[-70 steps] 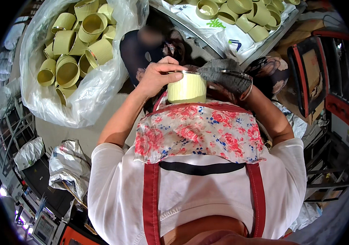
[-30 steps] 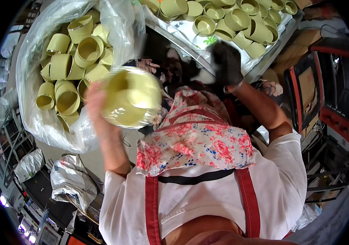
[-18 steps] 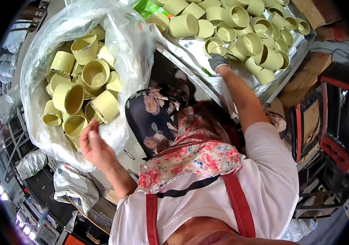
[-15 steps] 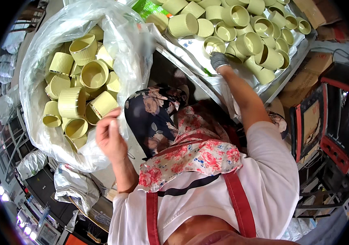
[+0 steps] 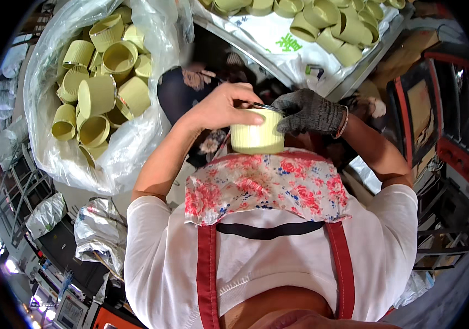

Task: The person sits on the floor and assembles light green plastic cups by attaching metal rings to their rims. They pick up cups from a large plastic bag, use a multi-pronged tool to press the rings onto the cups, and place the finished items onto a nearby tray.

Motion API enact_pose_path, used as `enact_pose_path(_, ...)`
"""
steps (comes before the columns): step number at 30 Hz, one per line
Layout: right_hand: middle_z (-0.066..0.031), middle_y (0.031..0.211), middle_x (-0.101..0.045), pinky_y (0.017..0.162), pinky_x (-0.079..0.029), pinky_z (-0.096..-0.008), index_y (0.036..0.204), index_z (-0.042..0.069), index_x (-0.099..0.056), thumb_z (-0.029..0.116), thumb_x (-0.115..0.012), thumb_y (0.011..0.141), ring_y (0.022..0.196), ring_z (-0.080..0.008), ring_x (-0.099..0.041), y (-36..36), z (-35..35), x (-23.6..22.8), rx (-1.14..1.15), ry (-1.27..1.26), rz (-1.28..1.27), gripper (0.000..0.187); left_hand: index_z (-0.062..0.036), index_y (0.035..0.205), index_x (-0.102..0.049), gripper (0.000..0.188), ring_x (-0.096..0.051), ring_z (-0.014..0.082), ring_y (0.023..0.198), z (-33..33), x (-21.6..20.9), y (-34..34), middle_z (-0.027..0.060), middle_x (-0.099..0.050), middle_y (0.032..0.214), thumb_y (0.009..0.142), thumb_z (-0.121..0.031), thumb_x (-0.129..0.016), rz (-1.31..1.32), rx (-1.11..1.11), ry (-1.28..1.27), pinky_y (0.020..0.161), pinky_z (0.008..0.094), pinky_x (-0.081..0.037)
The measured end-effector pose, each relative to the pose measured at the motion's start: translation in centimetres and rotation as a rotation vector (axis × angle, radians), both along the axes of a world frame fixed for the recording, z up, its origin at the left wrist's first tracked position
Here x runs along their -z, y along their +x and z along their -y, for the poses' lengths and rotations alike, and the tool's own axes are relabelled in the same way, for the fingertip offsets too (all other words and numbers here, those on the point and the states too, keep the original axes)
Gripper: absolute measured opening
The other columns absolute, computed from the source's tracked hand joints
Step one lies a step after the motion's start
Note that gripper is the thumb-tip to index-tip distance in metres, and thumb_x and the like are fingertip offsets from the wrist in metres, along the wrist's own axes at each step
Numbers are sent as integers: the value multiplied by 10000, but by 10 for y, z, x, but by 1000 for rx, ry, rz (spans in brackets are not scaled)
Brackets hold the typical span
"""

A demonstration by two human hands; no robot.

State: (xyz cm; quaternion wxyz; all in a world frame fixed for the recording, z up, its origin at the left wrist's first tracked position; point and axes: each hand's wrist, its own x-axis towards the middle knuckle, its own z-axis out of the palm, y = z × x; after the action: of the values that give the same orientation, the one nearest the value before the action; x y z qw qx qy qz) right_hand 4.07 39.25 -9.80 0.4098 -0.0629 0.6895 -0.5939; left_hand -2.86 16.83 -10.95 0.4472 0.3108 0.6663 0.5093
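In front of my apron is a pale yellow-green ribbed pot (image 5: 257, 136). My right hand (image 5: 310, 112), in a dark grey knitted glove, is closed around its right side. My bare left hand (image 5: 228, 107) is closed at the upper left, its thumb against the pot's wall. A thin dark blade-like tool (image 5: 268, 107) runs from the left fingers across the pot's rim toward the glove; its exact kind is unclear. More such pots (image 5: 119, 57) fill a large clear plastic bag (image 5: 127, 167) at left. Several others (image 5: 322, 15) lie in a tray (image 5: 349, 85) at the far right.
White plastic sheeting with green print (image 5: 284, 44) lines the tray. A red-and-black metal frame (image 5: 454, 123) stands at right near cardboard (image 5: 402, 60). Silvery bags (image 5: 100, 230) lie at lower left beside a dark cabinet (image 5: 61, 249).
My right hand has come back from the tray with a pot. My left hand has moved right, from beside the bag to the pot. The view has shifted, so bag and tray sit higher.
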Motion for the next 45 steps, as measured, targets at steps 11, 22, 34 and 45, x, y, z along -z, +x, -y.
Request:
enact_pose_path(11, -77, 884, -591, 663, -495, -329, 893, 61, -579, 139, -592, 665, 791, -241, -592, 40, 10, 51, -176, 292, -1459, 242, 9, 863, -671, 122, -478, 124, 920, 41, 25, 72, 34, -514, 972, 777, -71, -638, 73, -495, 97, 829, 250, -378)
enact_pose_path(22, -85, 812, -592, 665, -495, -324, 887, 53, -602, 106, -622, 643, 758, -237, -591, 72, 14, 28, -41, 299, -1311, 251, 11, 1191, -457, 427, -506, 188, 1028, 28, 2, 92, 97, -519, 1114, 820, -157, -586, 885, -703, 190, 892, 316, -409)
enact_pose_path(34, -118, 900, -609, 743, -475, -350, 931, 58, -579, 147, -556, 725, 822, -279, -589, 76, 31, 9, 146, 289, -1140, 225, -8, 837, -580, 58, -605, 153, 741, 26, -23, 98, 94, -620, 842, 820, -62, -563, 922, -699, 330, 675, 280, -509)
enact_pose_path(45, -92, 852, -592, 672, -470, -312, 810, 48, -588, 229, -557, 770, 730, -209, -572, 40, 54, 2, 154, -36, -780, 188, -7, 786, -601, 46, -595, 157, 695, 34, -41, 83, 73, -613, 768, 766, -43, -622, 742, -729, 255, 635, 285, -492)
